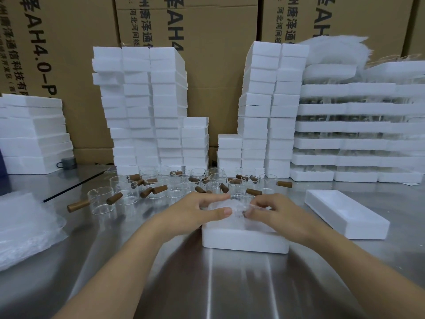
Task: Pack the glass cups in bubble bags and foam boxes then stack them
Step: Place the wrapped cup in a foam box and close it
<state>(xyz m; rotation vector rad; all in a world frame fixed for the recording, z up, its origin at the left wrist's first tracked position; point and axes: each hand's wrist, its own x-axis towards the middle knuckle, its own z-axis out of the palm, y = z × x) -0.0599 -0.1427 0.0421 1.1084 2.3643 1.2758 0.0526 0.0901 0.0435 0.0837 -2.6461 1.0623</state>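
Head view: brown cartons (213, 72) fill the back from 10 to 2 o'clock, and on the steel table (230, 284) before them tall stacks of foam boxes (147, 107) stand at 12 o'clock, with a heap of bubble bags (23, 226) at 9 and a spare foam box (345, 215) at 3. Bare glass cups (174, 187) with wooden handles crowd just above centre. At centre, over an open foam box (243, 242), the left hand (197, 210) and right hand (273, 215) each pinch the bagged cup (234, 207).
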